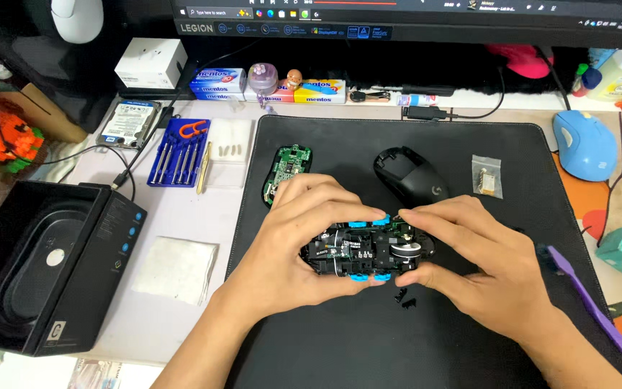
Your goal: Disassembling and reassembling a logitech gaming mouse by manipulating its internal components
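Both hands, left (293,238) and right (469,256), grasp an opened mouse base (365,248) over the black mat's (325,346) middle. Beyond lie a green circuit board (287,169) and black mouse shell (410,175), toward the tabletop's far edge.

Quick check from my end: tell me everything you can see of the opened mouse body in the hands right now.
The opened mouse body is a black plastic base with its top shell off, exposing a dark circuit board, a scroll wheel with a pale rim toward its right end, and bright blue pieces along the far and near edges. It lies lengthwise left to right, just above the black desk mat. The left hand grips its left end; the right hand pinches its right end.
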